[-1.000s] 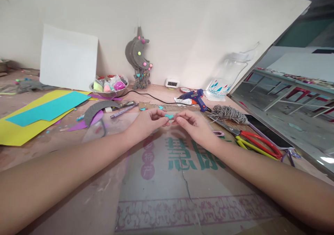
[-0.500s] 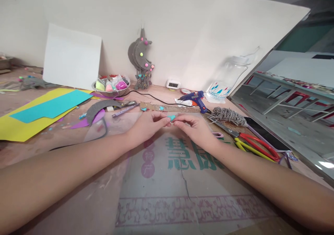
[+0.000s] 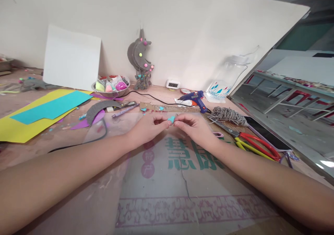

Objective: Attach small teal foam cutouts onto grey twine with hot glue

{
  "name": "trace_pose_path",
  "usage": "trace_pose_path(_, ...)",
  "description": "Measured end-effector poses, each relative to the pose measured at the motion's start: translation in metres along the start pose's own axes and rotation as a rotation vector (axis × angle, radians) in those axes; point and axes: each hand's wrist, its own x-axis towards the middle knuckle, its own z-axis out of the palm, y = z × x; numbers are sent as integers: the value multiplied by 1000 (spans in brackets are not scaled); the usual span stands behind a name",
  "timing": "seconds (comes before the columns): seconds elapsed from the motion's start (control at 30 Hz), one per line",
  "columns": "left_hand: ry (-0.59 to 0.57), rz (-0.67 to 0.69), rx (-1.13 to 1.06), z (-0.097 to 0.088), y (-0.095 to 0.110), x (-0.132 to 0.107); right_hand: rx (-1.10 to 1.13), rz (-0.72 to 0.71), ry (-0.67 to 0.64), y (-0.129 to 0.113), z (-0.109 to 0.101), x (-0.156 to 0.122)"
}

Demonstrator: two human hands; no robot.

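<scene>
My left hand (image 3: 149,126) and my right hand (image 3: 194,126) meet fingertip to fingertip above the table, both pinching one small teal foam piece (image 3: 172,118). The piece stands up between the thumbs and forefingers. Both hands hover over a clear plastic sheet (image 3: 125,179) that covers a printed cardboard (image 3: 182,193) with green characters. Just behind the hands lies a cardboard strip (image 3: 167,107) with small teal hearts on it.
A blue glue gun (image 3: 194,98), grey yarn (image 3: 225,114), red and yellow scissors (image 3: 254,145) and a phone (image 3: 268,134) lie at the right. At the left are teal and yellow foam sheets (image 3: 39,113), a grey crescent (image 3: 100,108) and a bowl of clay (image 3: 111,86). A grey moon ornament (image 3: 141,62) leans on the wall.
The teal piece has been turned from lying flat between my fingers to standing upright. Both hands drew slightly closer together; the view shifted a little.
</scene>
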Motion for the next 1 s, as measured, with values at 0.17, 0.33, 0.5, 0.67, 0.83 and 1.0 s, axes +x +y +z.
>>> trace_pose_path(0.17,-39,-9,67,1,-1,0,15,31,-1,0,0,1)
trace_pose_path(0.33,-36,23,61,2,-1,-1,76,64,-47,2,0,1)
trace_pose_path(0.5,-21,112,152,2,-4,0,164,137,-34,3,1,2)
trace_pose_path(0.67,-44,134,229,3,-7,0,106,161,-16,0,1,2)
trace_pose_path(0.83,-70,167,306,6,-9,0,111,137,-38,-1,1,2)
trace_pose_path(1.0,125,149,215,5,-11,-1,96,121,-106,-1,2,-1)
